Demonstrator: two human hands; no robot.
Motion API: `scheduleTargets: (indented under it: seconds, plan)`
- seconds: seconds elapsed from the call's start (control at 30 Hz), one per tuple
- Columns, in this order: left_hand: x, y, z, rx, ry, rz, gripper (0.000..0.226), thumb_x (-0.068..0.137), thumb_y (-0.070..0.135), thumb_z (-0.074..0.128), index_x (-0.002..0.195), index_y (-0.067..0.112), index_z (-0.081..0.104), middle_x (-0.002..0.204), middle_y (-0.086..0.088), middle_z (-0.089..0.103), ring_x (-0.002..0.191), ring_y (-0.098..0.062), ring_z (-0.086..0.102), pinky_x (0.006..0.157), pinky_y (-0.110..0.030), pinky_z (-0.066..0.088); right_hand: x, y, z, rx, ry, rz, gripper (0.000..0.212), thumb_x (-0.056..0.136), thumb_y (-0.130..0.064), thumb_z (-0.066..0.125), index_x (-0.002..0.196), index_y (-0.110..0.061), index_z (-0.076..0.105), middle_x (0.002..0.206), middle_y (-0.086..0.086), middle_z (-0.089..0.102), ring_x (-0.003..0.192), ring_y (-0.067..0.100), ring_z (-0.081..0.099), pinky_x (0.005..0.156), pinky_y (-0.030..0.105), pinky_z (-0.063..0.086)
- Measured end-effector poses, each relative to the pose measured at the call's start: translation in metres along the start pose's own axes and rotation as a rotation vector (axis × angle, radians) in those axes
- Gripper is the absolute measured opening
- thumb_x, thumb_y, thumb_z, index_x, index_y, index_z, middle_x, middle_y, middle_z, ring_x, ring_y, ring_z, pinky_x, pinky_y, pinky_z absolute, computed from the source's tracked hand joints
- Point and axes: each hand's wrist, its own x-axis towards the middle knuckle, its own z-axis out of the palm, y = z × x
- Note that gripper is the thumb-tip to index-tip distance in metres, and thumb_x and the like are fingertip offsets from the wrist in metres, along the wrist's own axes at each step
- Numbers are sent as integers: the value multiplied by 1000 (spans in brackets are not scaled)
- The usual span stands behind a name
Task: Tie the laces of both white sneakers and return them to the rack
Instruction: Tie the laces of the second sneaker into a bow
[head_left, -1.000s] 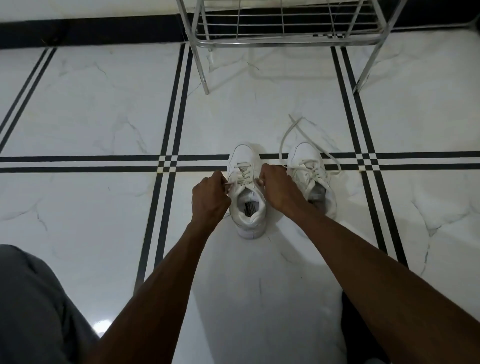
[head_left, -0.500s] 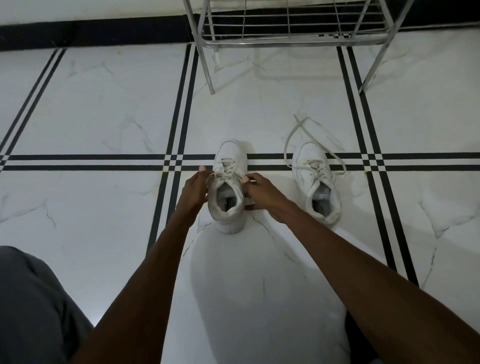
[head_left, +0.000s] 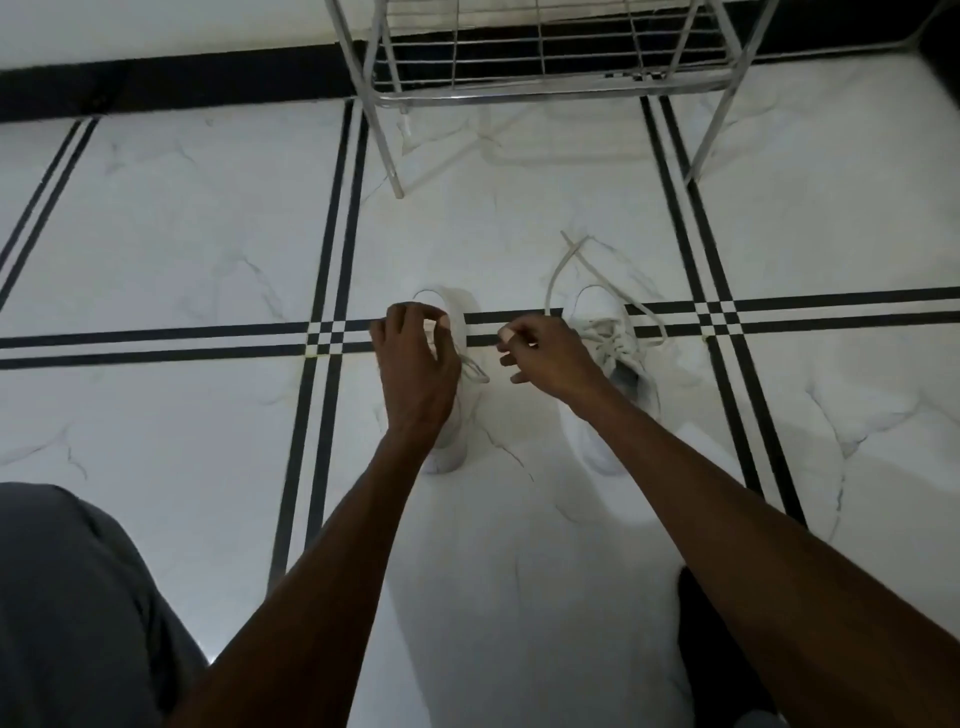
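Two white sneakers stand on the marble floor, toes pointing toward the rack. My left hand (head_left: 415, 364) hovers over the left sneaker (head_left: 460, 317) and hides most of it, fingers pinched on its lace (head_left: 475, 370). My right hand (head_left: 545, 353) is just right of that shoe, its fingertips pinched together, apparently on the other lace end, though blur hides it. The right sneaker (head_left: 615, 338) sits partly behind my right wrist, and its loose laces (head_left: 558, 270) trail over the floor. The metal wire rack (head_left: 545, 67) stands beyond the shoes at the top.
Rack legs (head_left: 389, 156) come down to the floor just beyond the shoes. A black skirting strip (head_left: 156, 88) runs along the wall. My grey-clad knee (head_left: 67, 597) fills the lower left, and a dark shape (head_left: 711, 649) lies under my right forearm.
Both hands have risen from the sides of the left sneaker and moved forward over its toe, drawing the lace up. The view has tilted slightly, and the right sneaker has not moved.
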Motion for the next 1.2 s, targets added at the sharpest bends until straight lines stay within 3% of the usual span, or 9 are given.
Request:
scheduleTargets:
  seconds: [0.13,0.23,0.37,0.5,0.6,0.7,0.8,1.0,1.2]
  plan:
    - [-10,45,24,-149,-105,29,12,100,18,57,103,8,64,108,-3,60,97,-16,56,79,-22,40,-5,-3,-36,53,124,-69,17,99,-16,57,101,-8,72,86,7,79,74,15,78,65,32,62]
    - [-21,60,47,-244,-303,-150,26,101,31,57,95,8,67,97,-3,67,88,-20,65,76,-33,49,-10,0,-68,40,283,-100,19,99,-16,56,96,-8,73,78,3,77,64,9,75,58,19,53]
    - [-37,68,69,-376,-544,-372,59,96,59,54,92,3,73,88,-11,77,87,-29,75,89,-50,60,-11,23,-109,-110,484,-40,37,96,-33,57,80,-3,71,70,10,74,63,23,73,67,40,62]
    - [-43,77,77,-407,-615,-316,46,92,63,60,114,25,75,118,6,75,102,-17,71,98,-43,57,-18,46,-124,-317,359,151,58,98,-52,50,68,-5,64,72,15,70,74,32,70,71,38,59]
    - [-39,80,82,-379,-649,-265,51,88,62,66,126,28,71,128,10,70,99,-13,71,85,-27,56,-26,51,-119,-310,220,210,56,101,-53,49,61,-14,55,63,3,56,67,19,56,58,26,39]
    - [-38,78,87,-377,-639,-205,48,86,52,75,125,23,72,128,6,70,104,-13,70,78,-16,52,-23,58,-112,-218,176,154,45,93,-49,64,95,-6,75,89,9,74,86,21,68,79,36,54]
    - [-38,77,90,-349,-548,-97,44,87,37,80,124,16,72,124,4,67,106,-13,67,76,-7,51,-24,55,-107,-171,206,136,42,88,-41,74,115,-9,74,110,9,76,104,22,70,94,39,56]
    - [-32,78,91,-233,-498,43,32,87,30,77,115,15,74,116,-7,70,98,-20,69,86,-36,59,-19,51,-98,-197,256,97,26,93,-24,70,106,-2,73,108,14,75,104,24,68,87,30,50]
    - [-21,69,84,-176,-537,82,27,86,28,78,109,15,75,109,-6,69,93,-16,69,75,-23,54,-14,49,-86,-251,238,4,11,95,-21,67,99,-10,68,105,8,73,99,21,66,80,28,49]
